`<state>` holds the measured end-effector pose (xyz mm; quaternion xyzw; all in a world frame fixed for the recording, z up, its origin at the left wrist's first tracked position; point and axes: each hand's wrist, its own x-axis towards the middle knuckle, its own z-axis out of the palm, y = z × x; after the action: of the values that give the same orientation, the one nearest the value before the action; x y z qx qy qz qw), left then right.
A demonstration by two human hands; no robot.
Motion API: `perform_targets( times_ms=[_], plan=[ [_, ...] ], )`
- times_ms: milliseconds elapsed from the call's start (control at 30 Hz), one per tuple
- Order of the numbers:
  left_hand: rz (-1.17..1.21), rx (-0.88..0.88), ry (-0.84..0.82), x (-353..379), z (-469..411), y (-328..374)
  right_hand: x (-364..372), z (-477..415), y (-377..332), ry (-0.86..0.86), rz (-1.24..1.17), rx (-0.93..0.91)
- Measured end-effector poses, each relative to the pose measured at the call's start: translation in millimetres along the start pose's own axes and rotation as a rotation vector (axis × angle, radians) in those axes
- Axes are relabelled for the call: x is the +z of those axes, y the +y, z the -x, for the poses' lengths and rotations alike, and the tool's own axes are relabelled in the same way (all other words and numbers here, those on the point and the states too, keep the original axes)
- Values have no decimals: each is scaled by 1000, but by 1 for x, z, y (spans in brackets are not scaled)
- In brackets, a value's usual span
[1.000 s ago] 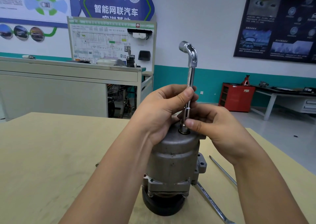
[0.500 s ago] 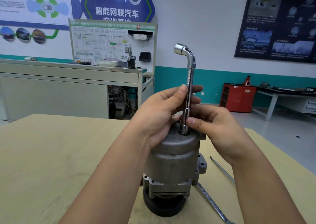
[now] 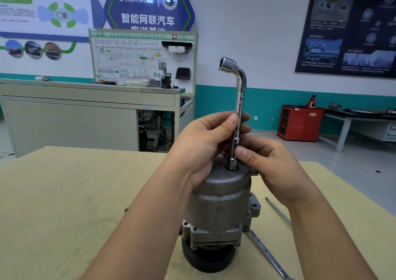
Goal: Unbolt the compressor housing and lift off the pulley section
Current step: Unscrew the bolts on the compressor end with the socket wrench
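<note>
A grey metal compressor housing [image 3: 220, 202] stands upright on the table, with its black pulley section [image 3: 205, 258] at the bottom. A chrome L-shaped socket wrench [image 3: 239, 108] stands upright with its lower socket seated in a recess on top of the housing. My left hand [image 3: 205, 142] holds the wrench shaft between thumb and fingers, and its palm rests against the housing's top edge. My right hand [image 3: 265, 164] pinches the shaft low down, just above the socket.
The wooden table [image 3: 64, 194] carries a long flat wrench [image 3: 265, 256] and a thin metal rod [image 3: 278, 213] to the right of the compressor. Behind stand a grey workbench [image 3: 85, 112], a wiring display board [image 3: 141, 59] and a red cabinet [image 3: 300, 123].
The wrench has turned on its axis: its bent upper end has swung from pointing away-left toward me, so the open socket now faces the camera. Both hands kept their hold.
</note>
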<state>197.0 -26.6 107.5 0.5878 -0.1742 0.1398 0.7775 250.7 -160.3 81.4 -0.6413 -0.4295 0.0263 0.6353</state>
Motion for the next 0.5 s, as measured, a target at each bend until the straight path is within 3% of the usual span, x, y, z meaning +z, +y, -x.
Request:
perform_targets(
  times_ms=[500],
  plan=[
    [31, -21, 78, 3, -2, 0, 0, -2, 7, 48, -71, 1]
  ],
)
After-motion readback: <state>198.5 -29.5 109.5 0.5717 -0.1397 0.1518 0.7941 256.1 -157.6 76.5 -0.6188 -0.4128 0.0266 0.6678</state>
